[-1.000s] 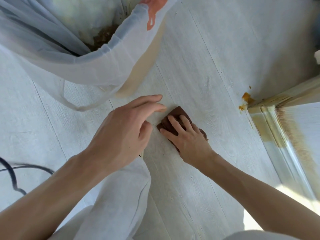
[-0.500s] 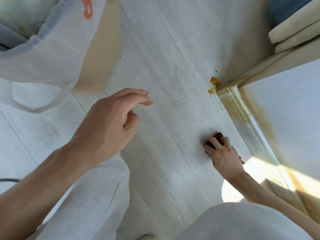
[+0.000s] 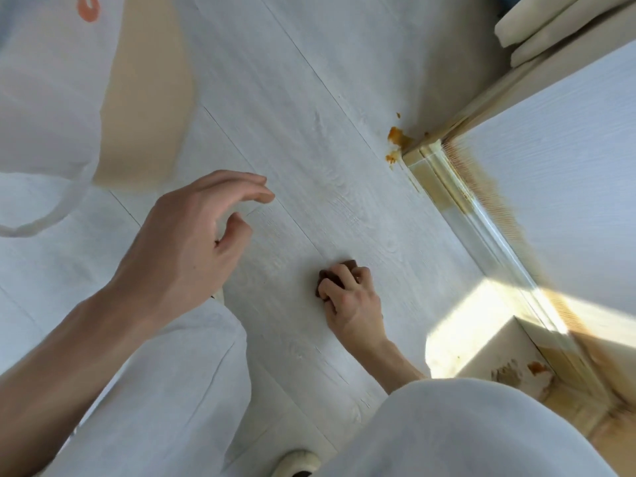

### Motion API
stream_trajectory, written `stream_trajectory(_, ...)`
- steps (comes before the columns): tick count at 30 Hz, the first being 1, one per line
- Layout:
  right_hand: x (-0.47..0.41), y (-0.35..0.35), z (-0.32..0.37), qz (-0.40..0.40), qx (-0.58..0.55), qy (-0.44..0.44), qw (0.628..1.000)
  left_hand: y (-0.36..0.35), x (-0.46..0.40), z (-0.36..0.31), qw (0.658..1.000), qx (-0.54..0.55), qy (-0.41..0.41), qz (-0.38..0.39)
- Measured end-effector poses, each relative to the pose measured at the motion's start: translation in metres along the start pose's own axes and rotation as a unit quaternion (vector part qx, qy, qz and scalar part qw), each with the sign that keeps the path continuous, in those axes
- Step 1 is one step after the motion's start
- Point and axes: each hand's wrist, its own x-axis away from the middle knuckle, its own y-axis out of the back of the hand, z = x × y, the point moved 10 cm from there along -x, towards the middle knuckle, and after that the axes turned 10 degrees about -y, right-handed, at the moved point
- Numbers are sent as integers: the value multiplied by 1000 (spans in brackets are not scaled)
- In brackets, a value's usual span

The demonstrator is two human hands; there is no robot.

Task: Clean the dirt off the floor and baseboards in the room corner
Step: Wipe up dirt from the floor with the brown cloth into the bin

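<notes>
**While the right hand presses a brown cloth to the floor, orange dirt sits at the baseboard corner**

While the right hand (image 3: 351, 301) curls its fingers around a small brown cloth (image 3: 335, 275) and holds it down on the pale wood-grain floor (image 3: 309, 115), the left hand (image 3: 192, 242) hovers above the boards with fingers loosely bent and spread, holding nothing. The cloth is mostly hidden under the fingers (only its dark upper edge shows).

Up and to the right of the cloth, well apart from it, a blob of orange dirt (image 3: 395, 137) lies on the floor, touching the outer end of the baseboard (image 3: 444, 187). Brownish-yellow staining runs along that baseboard and up the foot of the white wall (image 3: 568, 201) beside it. Farther along, at lower right, more brown and orange smears (image 3: 516, 371) mark the sunlit floor in the room corner.

At upper left, a white translucent plastic bag (image 3: 44, 115) with an orange mark hangs over a beige bin (image 3: 144, 108), its loop handle drooping to the floor. White trouser legs (image 3: 155, 390) fill the bottom of the view, and the toe of a light shoe (image 3: 297, 461) peeks out between them.
</notes>
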Motion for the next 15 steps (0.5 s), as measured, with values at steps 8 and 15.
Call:
stream_trajectory(8,-32,12,-7,108,-485,-204,844,5,1,5,1000,10,5,2)
stream_trajectory(15,-100,106,59,240,-750,-159,595,66,3,-20,996,-7,-35,-76)
